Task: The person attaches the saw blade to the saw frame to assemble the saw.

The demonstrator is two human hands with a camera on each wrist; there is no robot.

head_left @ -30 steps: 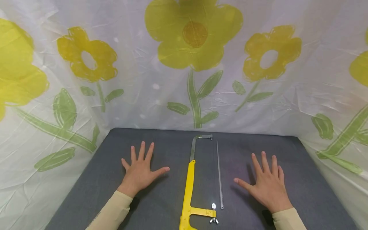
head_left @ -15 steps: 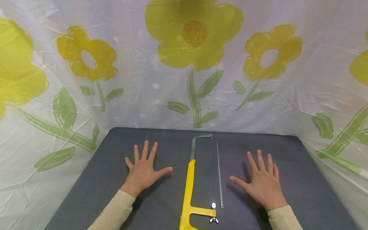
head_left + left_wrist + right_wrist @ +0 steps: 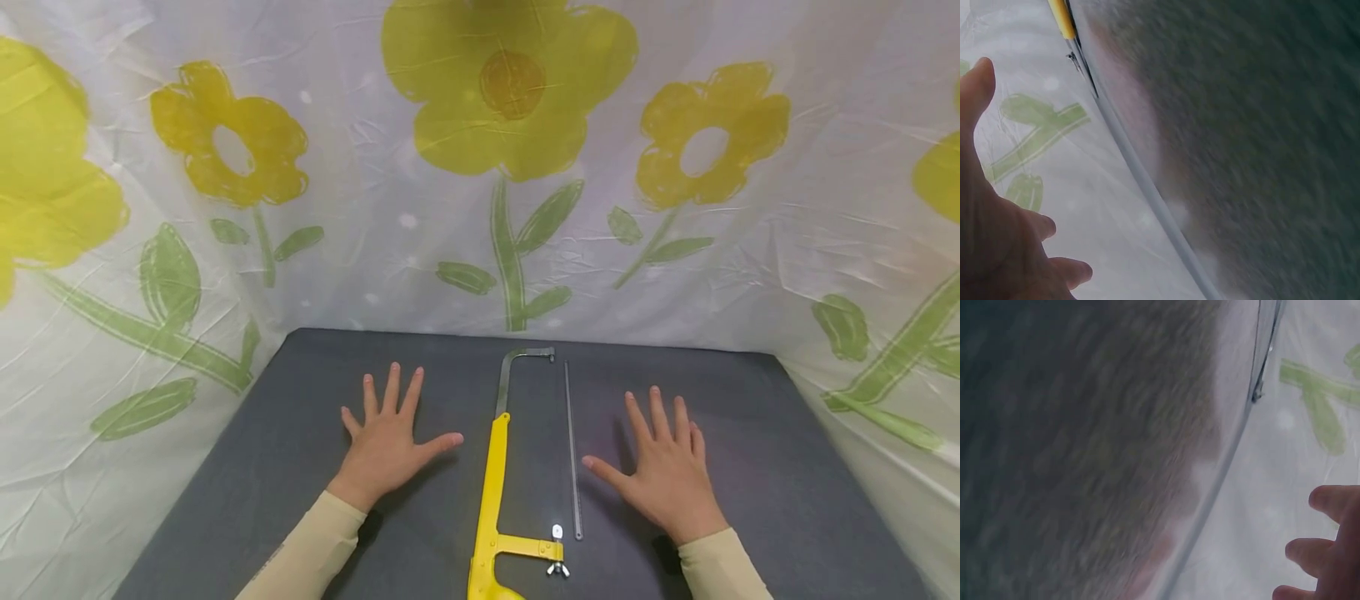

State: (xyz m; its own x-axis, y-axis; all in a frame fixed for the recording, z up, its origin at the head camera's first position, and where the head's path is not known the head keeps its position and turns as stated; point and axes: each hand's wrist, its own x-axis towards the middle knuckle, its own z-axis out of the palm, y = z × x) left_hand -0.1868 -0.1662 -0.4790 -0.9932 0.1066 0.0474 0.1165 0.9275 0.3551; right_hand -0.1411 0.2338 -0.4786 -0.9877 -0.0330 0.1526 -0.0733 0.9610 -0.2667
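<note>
A yellow hacksaw frame (image 3: pixel 491 483) lies lengthwise on the dark table, its bent steel front end pointing away and its handle cut off by the lower image edge. A wing nut (image 3: pixel 558 570) sits at its near arm. To the right of the frame, apart from it, lies a thin grey hacksaw blade (image 3: pixel 573 450). My left hand (image 3: pixel 384 457) is spread palm down left of the frame, thumb towards it, holding nothing. My right hand (image 3: pixel 670 479), also spread and holding nothing, is right of the blade, its thumb tip close to it. Both wrist views show extended fingers (image 3: pixel 1072 272).
The dark tabletop (image 3: pixel 420 367) ends at the back against a pale curtain (image 3: pixel 360 250) printed with yellow flowers and green leaves. The same curtain runs along the left and right sides.
Both hands have moved inward, the left hand to the right and the right hand to the left, each closer to the saw parts. The hacksaw frame and blade stay where they were.
</note>
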